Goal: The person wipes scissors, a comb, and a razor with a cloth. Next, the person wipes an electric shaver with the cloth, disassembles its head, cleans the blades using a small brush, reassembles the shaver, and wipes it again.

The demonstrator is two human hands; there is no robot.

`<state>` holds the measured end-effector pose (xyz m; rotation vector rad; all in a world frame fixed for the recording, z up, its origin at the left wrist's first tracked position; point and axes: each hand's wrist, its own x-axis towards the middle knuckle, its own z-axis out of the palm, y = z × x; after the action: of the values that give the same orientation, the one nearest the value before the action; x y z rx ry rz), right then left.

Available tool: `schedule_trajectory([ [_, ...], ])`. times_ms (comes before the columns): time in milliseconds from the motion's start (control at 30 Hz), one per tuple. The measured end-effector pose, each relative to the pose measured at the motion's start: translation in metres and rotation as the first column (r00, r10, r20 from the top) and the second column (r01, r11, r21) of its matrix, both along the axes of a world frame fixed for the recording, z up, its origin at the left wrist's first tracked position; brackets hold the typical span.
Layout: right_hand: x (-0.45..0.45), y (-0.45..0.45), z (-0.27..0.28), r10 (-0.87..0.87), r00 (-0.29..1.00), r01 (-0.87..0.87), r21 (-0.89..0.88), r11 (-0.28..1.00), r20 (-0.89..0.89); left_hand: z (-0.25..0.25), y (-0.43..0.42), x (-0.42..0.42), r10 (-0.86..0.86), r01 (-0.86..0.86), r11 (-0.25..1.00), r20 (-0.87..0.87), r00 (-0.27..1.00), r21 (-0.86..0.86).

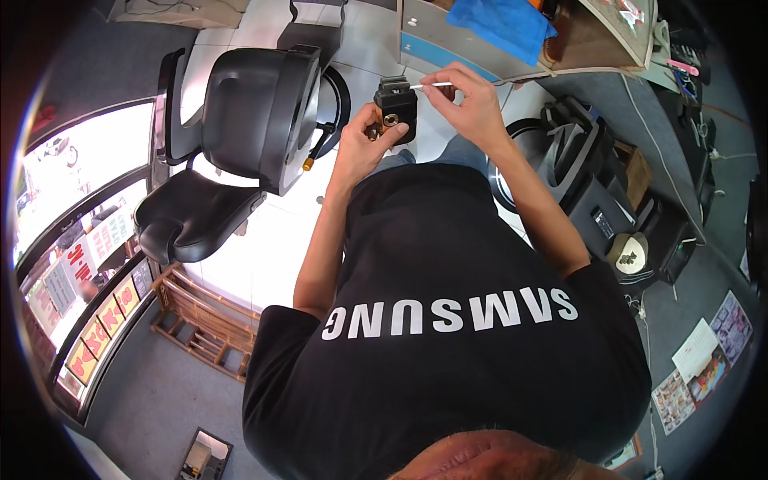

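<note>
My left hand (pixel 372 140) is wrapped around a black hair clipper (pixel 396 108) with gold-coloured trim, held upright in front of my waist. Its metal blade end (pixel 394 83) points away from me. Between the thumb and fingers of my right hand (pixel 468 104) is a thin white stick (pixel 428 85). The stick's far tip reaches the clipper just below the blade; whether it touches cannot be made out, nor can the exact kind of tip.
A black barber chair (pixel 252 116) stands at the left, with a bamboo bench (pixel 204 320) below it by the window. Ahead is a cabinet (pixel 436 52) with a blue cloth (pixel 504 28) on top. Black bags (pixel 588 160) and a cap (pixel 628 254) lie at the right.
</note>
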<state>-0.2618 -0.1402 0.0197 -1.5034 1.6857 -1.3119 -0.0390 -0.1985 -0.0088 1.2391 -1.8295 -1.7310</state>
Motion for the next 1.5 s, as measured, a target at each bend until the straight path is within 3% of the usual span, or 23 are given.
schedule_trajectory([
  [133,0.003,-0.001,-0.005,-0.002,1.0,0.002,0.004,1.0,-0.025,0.006,-0.002,0.0,-0.033,0.033,0.999,0.003,0.999,0.007],
  [233,-0.002,-0.002,-0.003,-0.107,0.994,0.109,0.073,0.991,-0.034,0.001,-0.001,0.0,0.002,-0.002,1.0,-0.002,1.0,0.031],
  [333,-0.003,-0.001,0.0,-0.006,1.0,0.005,0.058,0.998,0.011,-0.002,-0.002,0.001,-0.012,0.012,1.0,0.032,0.999,-0.017],
  [433,-0.004,-0.004,-0.003,-0.028,0.996,0.036,0.094,0.995,-0.085,-0.007,-0.003,0.001,0.0,0.0,0.999,0.007,1.0,-0.054],
  [533,-0.004,-0.002,0.004,-0.031,1.0,0.031,0.104,0.994,-0.001,-0.005,-0.003,-0.002,0.023,-0.022,0.995,0.003,1.0,-0.098],
  [733,-0.006,0.0,0.001,-0.064,0.998,0.066,0.097,0.993,-0.025,-0.008,-0.007,-0.006,0.028,-0.001,0.974,0.116,0.993,-0.227],
  [833,0.001,0.002,0.007,0.023,1.0,-0.023,-0.018,1.0,0.019,-0.001,-0.005,-0.009,0.039,0.03,0.932,0.184,0.982,-0.36],
  [933,0.0,0.001,0.002,-0.106,0.993,0.108,0.053,0.993,-0.048,-0.003,-0.004,-0.01,0.072,0.008,0.893,0.159,0.985,-0.451],
  [1033,0.001,0.004,0.007,-0.029,1.0,0.029,0.014,0.999,-0.007,0.0,-0.003,-0.011,0.093,0.01,0.872,0.185,0.978,-0.489],
  [1233,0.0,0.003,0.006,-0.106,0.994,0.107,0.079,0.991,-0.013,-0.006,-0.004,-0.012,0.112,-0.009,0.822,0.146,0.983,-0.569],
  [1333,0.003,0.004,0.01,-0.003,1.0,0.002,0.047,0.999,0.01,-0.01,-0.005,-0.012,0.112,0.003,0.787,0.148,0.983,-0.617],
  [1433,0.0,0.003,0.004,-0.12,0.99,0.129,0.132,0.983,-0.069,-0.008,-0.005,-0.013,0.108,0.0,0.803,0.145,0.984,-0.596],
  [1500,0.003,0.005,0.014,-0.048,0.998,0.049,0.032,0.998,-0.028,-0.005,-0.007,-0.015,0.118,0.003,0.779,0.15,0.982,-0.627],
])
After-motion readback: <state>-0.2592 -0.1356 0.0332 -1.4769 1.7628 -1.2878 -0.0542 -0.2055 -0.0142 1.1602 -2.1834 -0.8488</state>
